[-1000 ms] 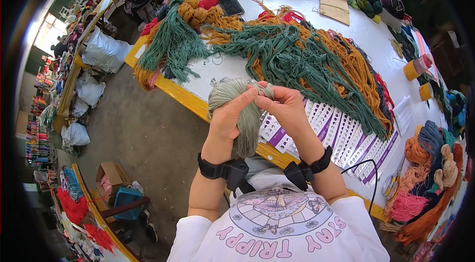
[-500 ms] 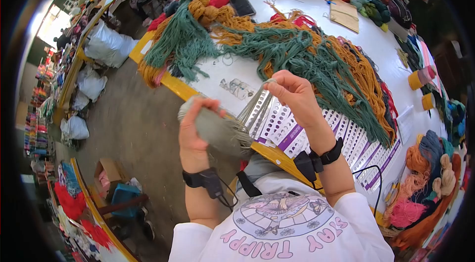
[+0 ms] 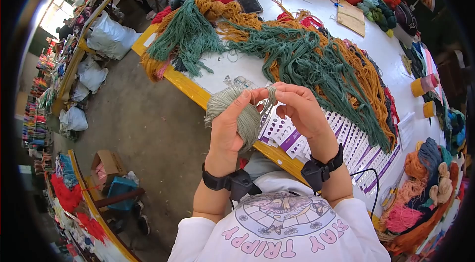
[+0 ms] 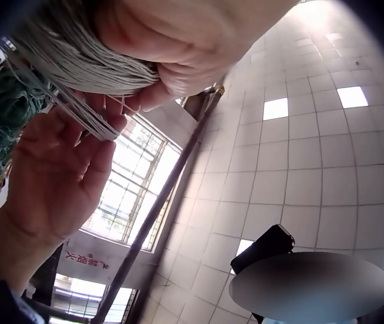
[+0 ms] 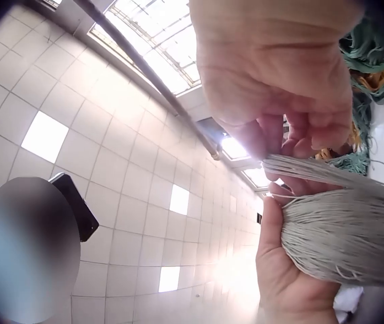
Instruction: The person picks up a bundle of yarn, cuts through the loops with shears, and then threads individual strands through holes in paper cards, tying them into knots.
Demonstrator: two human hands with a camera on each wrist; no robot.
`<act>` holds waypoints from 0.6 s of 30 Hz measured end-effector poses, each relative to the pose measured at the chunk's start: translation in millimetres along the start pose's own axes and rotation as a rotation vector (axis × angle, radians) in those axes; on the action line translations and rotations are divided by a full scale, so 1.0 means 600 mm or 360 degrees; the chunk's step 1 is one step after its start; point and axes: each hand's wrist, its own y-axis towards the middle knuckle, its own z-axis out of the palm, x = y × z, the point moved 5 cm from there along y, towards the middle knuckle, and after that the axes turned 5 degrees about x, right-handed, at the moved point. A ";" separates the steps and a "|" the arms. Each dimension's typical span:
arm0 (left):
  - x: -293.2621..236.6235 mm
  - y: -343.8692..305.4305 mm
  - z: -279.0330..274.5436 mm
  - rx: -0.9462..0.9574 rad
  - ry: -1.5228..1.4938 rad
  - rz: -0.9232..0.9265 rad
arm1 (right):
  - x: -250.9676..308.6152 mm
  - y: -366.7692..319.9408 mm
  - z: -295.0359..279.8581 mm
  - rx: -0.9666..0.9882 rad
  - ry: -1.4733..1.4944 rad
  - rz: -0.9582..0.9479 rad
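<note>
A bundle of grey-green yarn (image 3: 238,109) is gripped in the left hand (image 3: 226,131), thumb over its top. The right hand (image 3: 303,111) pinches a small loop of strands at the bundle's right side, its fingertips close to the left fingertips. In the left wrist view, thin strands (image 4: 87,115) run from the bundle (image 4: 77,54) to the right hand (image 4: 57,169). The right wrist view shows the right hand (image 5: 280,74) above the rounded yarn end (image 5: 340,236), with the left hand (image 5: 290,290) under it.
Teal yarn (image 3: 302,52) and mustard yarn (image 3: 363,76) spread over the white table with a yellow edge (image 3: 185,88). Punched cards (image 3: 346,138) lie beside the right forearm. Coloured skeins (image 3: 420,178) are piled at the right; a dark tablet (image 3: 249,2) lies farther back.
The left hand, which swung away leftward with the bundle half a second ago, is back beside the right hand. The strands stretched between the hands then are now short.
</note>
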 end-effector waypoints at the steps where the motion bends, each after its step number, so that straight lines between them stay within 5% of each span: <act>1: 0.000 -0.001 0.001 -0.0008 -0.0015 0.0011 | 0.000 0.000 -0.001 -0.0011 -0.0042 -0.0028; 12: 0.007 -0.004 0.009 -0.0038 0.0003 0.0099 | 0.011 -0.006 0.005 0.0045 -0.0485 0.0005; 18: 0.010 -0.009 0.017 -0.0196 0.0158 0.0146 | 0.012 0.003 0.009 -0.0167 -0.1082 -0.0583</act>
